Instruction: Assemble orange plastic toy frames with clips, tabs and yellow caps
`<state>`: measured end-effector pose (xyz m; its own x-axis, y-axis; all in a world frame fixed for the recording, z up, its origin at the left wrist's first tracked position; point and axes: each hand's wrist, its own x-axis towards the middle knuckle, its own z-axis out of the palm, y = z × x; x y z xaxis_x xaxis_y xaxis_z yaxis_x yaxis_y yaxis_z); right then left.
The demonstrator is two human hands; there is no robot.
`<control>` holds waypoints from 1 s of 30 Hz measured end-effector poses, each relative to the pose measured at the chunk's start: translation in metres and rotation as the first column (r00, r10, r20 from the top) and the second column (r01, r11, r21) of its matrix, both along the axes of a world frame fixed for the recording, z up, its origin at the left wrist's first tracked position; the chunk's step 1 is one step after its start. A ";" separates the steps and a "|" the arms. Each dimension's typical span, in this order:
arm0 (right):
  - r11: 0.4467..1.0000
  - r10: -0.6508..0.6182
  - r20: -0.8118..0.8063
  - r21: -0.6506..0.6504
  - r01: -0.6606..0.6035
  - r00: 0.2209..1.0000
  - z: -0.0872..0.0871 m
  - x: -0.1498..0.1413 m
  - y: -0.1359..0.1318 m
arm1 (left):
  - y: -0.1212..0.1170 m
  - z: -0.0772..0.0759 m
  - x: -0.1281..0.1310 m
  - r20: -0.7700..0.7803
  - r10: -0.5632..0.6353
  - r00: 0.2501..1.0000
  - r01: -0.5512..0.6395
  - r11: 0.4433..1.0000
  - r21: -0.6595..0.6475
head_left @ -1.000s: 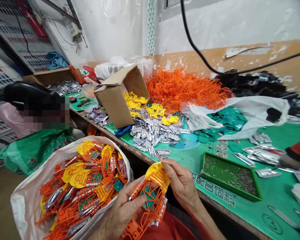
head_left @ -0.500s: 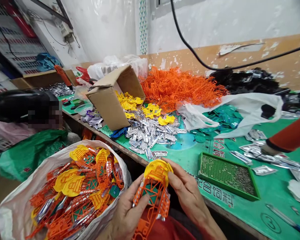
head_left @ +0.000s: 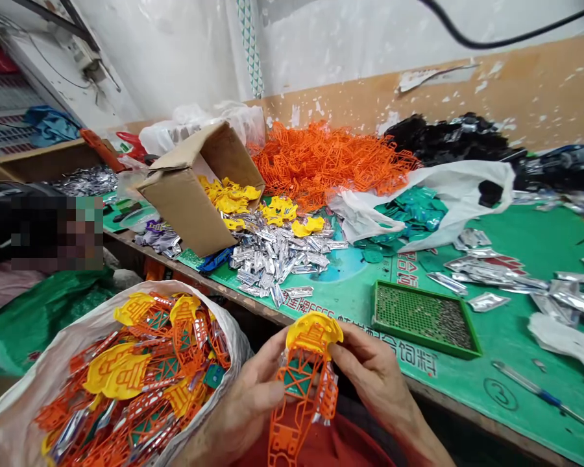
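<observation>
Between my two hands, over my lap, is an orange plastic lattice frame [head_left: 286, 436] capped by a yellow plastic piece [head_left: 312, 332]. A green panel shows inside it, with silvery pieces along its sides. My left hand [head_left: 253, 392] grips the frame's left edge, thumb in front. My right hand [head_left: 372, 366] pinches the yellow piece at its right side; some of its fingers are hidden behind. To the left, close to my left forearm, a white sack [head_left: 17, 415] is filled with similar orange and yellow assemblies [head_left: 119, 371].
On the green-topped table, a green tray [head_left: 378, 318] holds small metal bits. Behind are silver pieces [head_left: 272, 256], a tilted cardboard box [head_left: 185, 207] with yellow parts, an orange frame heap [head_left: 331, 162] and a white bag [head_left: 486, 172]. A screwdriver [head_left: 545, 392] lies right.
The view has swung right, so the table things sit further left. Another person's red-sleeved arm at the right has left the picture. Both hands still hold the frame, now slightly more upright.
</observation>
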<state>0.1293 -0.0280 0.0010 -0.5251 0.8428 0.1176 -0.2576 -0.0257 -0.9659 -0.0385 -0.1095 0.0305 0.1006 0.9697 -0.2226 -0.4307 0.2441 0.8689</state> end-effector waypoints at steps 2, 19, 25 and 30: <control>1.000 0.001 0.032 0.027 -0.002 0.999 0.000 0.002 -0.001 | 0.003 0.002 0.005 -0.085 -0.009 0.996 0.004 0.998 -0.055; 0.996 -0.005 0.114 -0.088 0.015 0.994 0.005 0.006 -0.006 | 0.004 -0.003 0.034 -0.152 0.188 0.970 -0.209 0.969 -0.135; 0.996 -0.024 0.143 -0.076 0.035 0.989 0.007 0.000 -0.005 | 0.006 -0.005 0.036 -0.215 0.221 0.951 -0.250 0.961 -0.115; 0.994 -0.046 0.146 -0.089 0.059 0.988 0.010 -0.003 -0.005 | 0.009 -0.003 0.036 -0.272 0.237 0.933 -0.271 0.958 -0.096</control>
<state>0.1260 -0.0332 0.0109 -0.4855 0.8735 -0.0360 -0.1196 -0.1072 -0.9870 -0.0025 -0.1003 0.0273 -0.2217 0.9163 -0.3334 -0.2616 0.2735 0.9256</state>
